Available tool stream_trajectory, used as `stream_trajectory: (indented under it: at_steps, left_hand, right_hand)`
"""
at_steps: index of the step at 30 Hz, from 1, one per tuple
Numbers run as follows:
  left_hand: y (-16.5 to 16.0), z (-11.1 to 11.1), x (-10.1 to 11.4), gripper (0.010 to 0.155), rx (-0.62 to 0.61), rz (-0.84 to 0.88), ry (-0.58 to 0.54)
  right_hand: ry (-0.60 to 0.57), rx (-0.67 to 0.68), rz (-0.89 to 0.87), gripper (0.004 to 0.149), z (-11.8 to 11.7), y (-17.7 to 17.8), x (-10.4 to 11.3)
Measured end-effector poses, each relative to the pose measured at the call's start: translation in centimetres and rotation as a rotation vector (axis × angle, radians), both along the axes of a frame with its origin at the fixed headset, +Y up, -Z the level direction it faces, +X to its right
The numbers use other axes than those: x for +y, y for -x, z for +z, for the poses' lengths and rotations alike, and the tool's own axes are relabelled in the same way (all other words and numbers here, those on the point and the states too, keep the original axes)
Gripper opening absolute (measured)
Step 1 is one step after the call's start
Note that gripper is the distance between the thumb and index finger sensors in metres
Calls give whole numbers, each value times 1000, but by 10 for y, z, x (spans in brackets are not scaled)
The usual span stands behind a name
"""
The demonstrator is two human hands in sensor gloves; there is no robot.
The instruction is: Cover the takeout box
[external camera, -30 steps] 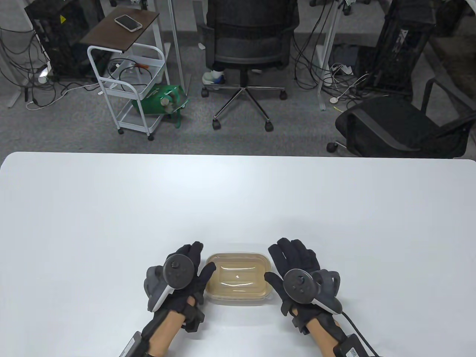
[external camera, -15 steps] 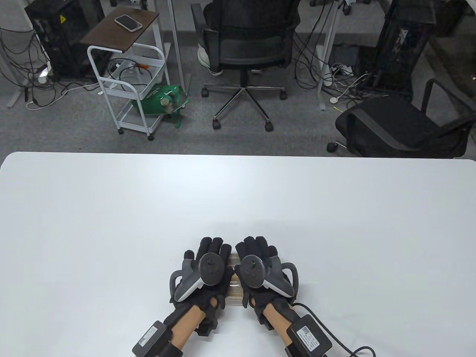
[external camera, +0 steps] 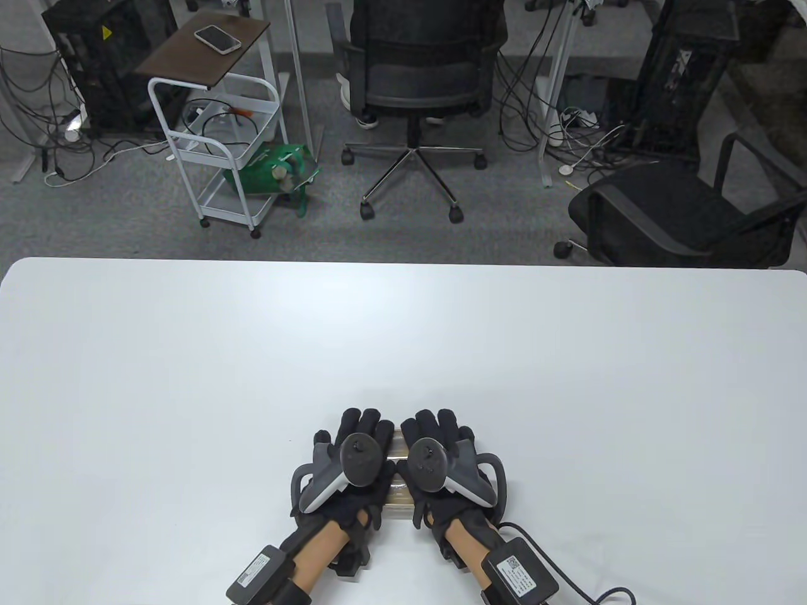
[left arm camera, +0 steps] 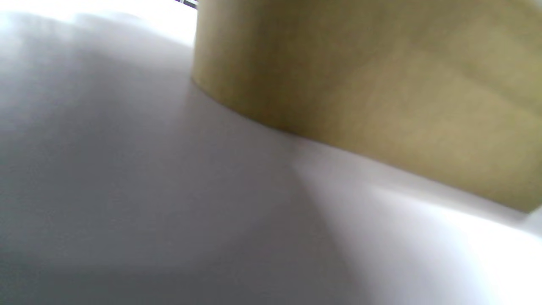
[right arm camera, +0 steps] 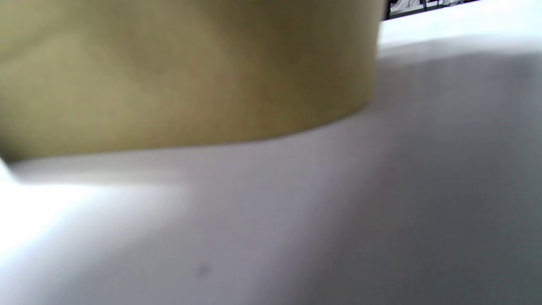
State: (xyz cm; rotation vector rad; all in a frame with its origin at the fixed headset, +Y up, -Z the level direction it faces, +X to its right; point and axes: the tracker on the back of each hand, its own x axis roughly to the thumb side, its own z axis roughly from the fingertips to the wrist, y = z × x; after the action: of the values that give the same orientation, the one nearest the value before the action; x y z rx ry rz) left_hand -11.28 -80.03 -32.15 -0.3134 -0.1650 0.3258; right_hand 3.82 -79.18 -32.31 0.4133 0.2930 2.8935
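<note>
The tan takeout box (external camera: 398, 496) stands near the table's front edge, with a clear lid (external camera: 399, 442) on top. Only a thin strip of it shows between my hands. My left hand (external camera: 357, 430) lies flat on the left half of the lid, fingers stretched forward. My right hand (external camera: 436, 427) lies flat on the right half in the same way. Both press down on the lid side by side. The left wrist view shows the box's tan wall (left arm camera: 381, 93) close up on the table, and so does the right wrist view (right arm camera: 190, 72). No fingers show in either wrist view.
The white table (external camera: 403, 340) stretches wide around the box. A cable (external camera: 599, 595) trails from my right wrist at the bottom edge. Beyond the far table edge stand office chairs (external camera: 419, 75) and a white cart (external camera: 214, 126).
A second ago my hands were beside the box, one at each end, and the lidded box showed fully. They have moved inward onto the lid and now rest there, nearly still.
</note>
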Motion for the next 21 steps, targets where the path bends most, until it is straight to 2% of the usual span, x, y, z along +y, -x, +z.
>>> stream_trajectory:
  at_steps: [14,21]
  left_hand:
    - [1,-3,1,69,7,0,39]
    - [1,-3,0,69,6,-2,39]
  right_hand:
    - [84,10,-37,69,-5,-5,-3]
    - [87,12,-27,68,-5,-4,-3]
